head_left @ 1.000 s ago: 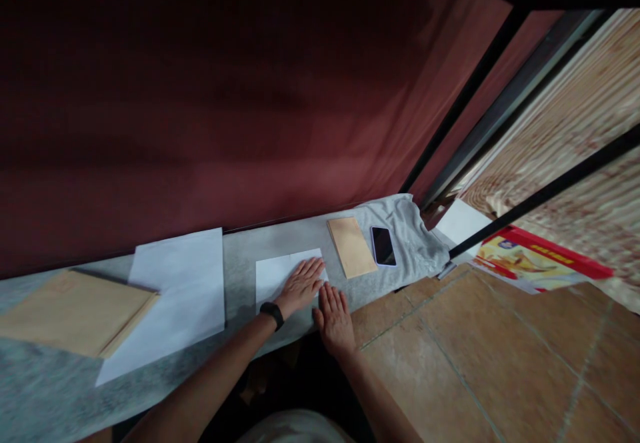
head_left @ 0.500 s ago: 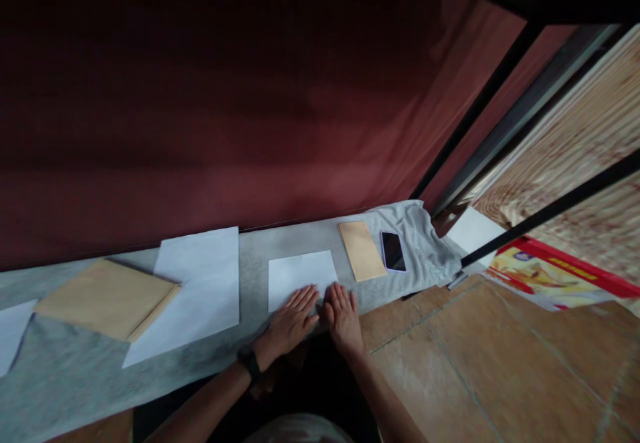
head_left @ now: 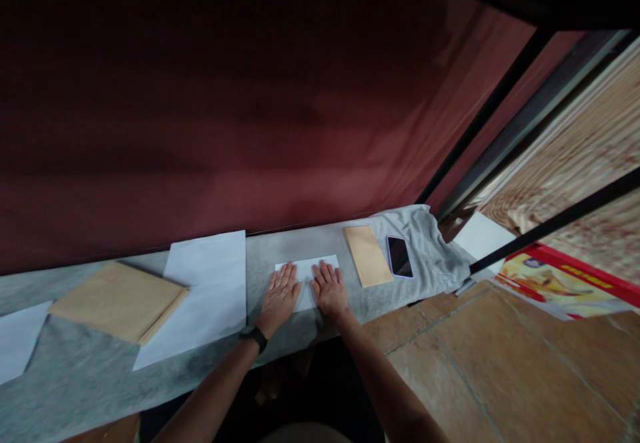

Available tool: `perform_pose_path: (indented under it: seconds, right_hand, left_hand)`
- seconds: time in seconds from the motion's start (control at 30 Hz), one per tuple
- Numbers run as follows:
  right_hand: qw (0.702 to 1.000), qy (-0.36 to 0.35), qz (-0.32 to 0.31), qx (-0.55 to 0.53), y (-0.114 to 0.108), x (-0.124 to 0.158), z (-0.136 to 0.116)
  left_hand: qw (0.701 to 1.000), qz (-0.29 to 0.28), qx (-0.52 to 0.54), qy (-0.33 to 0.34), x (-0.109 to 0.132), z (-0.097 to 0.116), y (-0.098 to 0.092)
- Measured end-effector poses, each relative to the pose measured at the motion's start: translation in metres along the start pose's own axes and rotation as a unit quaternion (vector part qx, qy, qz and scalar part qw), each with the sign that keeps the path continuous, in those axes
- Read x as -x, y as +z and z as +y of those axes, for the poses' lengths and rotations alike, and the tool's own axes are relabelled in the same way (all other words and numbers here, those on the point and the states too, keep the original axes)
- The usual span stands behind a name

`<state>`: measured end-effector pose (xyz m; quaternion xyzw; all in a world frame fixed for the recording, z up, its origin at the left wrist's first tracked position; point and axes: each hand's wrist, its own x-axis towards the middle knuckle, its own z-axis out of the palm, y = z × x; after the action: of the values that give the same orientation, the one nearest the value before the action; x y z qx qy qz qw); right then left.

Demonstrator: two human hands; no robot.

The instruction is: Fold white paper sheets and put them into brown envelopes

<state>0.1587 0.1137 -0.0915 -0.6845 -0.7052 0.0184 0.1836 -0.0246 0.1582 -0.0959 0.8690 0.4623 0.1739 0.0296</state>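
A white sheet of paper (head_left: pixel 305 283) lies on the grey cloth in front of me, partly covered by both hands. My left hand (head_left: pixel 280 294) rests flat on its left side, fingers stretched out and a dark band on the wrist. On the right side of the same paper, my right hand (head_left: pixel 330 290) also lies flat, its fingers slightly apart. To the right of that hand is a tan envelope (head_left: pixel 369 256), with a dark-screened phone (head_left: pixel 400 257) just beyond it.
The grey cloth (head_left: pixel 210 356) covers a long narrow surface against a dark red wall (head_left: pixel 250 130). At left, a larger tan envelope (head_left: pixel 117 300) overlaps a white sheet (head_left: pixel 215 283); another white sheet (head_left: pixel 23 336) is farther left. A red and yellow box (head_left: pixel 565 280) stands by the tiled floor.
Both hands have moved forward from the paper's near edge onto its middle and far part. They have spread farther apart, the left one shifting left. The view has shifted slightly.
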Motion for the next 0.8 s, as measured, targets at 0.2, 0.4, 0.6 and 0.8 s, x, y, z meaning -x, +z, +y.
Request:
perform_pose_path:
  seconds: [0.2, 0.4, 0.6, 0.8]
  right_hand:
    - [0.998, 0.045, 0.019, 0.032, -0.003, 0.006, 0.025]
    - [0.996, 0.072, 0.037, 0.042, -0.01, 0.014, 0.027]
    - [0.999, -0.004, 0.043, 0.024, -0.011, 0.051, -0.003]
    - [0.998, -0.023, 0.049, 0.026, -0.009, 0.078, -0.018]
  left_hand:
    - [0.997, 0.024, 0.008, -0.078, 0.011, -0.006, -0.005]
    - [0.993, 0.038, 0.007, -0.113, 0.028, -0.005, -0.013]
    - [0.983, 0.04, 0.086, -0.158, 0.038, 0.001, -0.011]
    - [0.896, 0.029, 0.322, -0.306, 0.038, 0.009, -0.01]
